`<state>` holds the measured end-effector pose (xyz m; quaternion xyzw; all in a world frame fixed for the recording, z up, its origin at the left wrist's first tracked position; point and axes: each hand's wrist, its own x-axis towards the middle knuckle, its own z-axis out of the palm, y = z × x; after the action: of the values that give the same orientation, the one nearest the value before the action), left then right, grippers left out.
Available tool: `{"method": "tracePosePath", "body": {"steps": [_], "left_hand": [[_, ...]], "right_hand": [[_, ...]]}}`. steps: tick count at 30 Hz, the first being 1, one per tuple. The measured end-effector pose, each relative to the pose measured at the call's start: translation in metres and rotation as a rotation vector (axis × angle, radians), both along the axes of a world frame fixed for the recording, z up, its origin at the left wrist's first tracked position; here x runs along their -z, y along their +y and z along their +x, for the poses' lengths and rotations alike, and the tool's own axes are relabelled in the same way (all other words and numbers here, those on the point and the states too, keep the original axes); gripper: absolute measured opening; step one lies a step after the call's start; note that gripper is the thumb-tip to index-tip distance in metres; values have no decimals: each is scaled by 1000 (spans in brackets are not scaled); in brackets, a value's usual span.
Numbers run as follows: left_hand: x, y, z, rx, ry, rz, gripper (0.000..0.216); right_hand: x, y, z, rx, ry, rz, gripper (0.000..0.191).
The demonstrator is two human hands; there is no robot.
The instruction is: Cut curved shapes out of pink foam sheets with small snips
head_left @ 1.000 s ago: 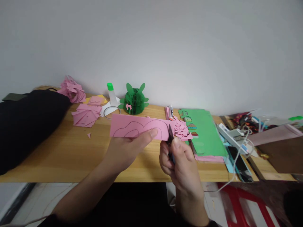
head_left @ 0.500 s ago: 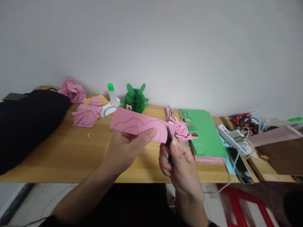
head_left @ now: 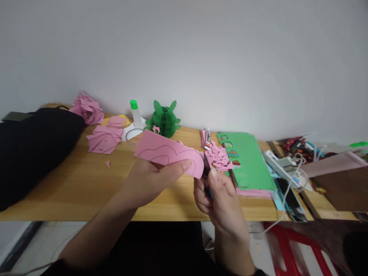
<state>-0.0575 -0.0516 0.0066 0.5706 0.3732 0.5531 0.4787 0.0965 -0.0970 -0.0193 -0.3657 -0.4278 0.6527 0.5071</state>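
My left hand (head_left: 152, 176) pinches a strip of pink paper (head_left: 161, 147), thumb on top and fingers hidden beneath. Curved dark lines are drawn on the paper, and its right end has a rounded edge. My right hand (head_left: 220, 195) is closed round a pair of dark scissors (head_left: 206, 167), whose handles are mostly covered by the fingers. The blades stand upright at the paper's right edge. Just behind them lies a heap of small pink scraps (head_left: 219, 156) on the table.
The wooden table (head_left: 86, 191) carries a black bag (head_left: 40, 149), stacked pink cutouts (head_left: 104, 138), a glue bottle (head_left: 135, 113), a green paper figure (head_left: 164, 120), a glue tube (head_left: 207, 138), green sheets (head_left: 251, 161), a power strip (head_left: 281, 168) and a phone (head_left: 290, 199). A red stool (head_left: 287, 249) stands below.
The pink paper has tilted, its right end dipping slightly. The paper's right end now looks rounder beside the scissors. Both hands keep their holds.
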Motion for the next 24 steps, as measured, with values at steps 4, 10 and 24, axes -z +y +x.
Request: {"method": "tracePosePath", "body": {"steps": [4, 10, 24], "left_hand": [[-2, 0, 1, 12, -44, -51, 10], [1, -1, 2, 3, -124, -67, 9], [10, 0, -2, 12, -115, 4, 15]], "right_hand": [[-1, 1, 0, 10, -32, -1, 45], [1, 1, 0, 21, -70, 4, 46], [0, 1, 2, 10, -78, 33, 46]]}}
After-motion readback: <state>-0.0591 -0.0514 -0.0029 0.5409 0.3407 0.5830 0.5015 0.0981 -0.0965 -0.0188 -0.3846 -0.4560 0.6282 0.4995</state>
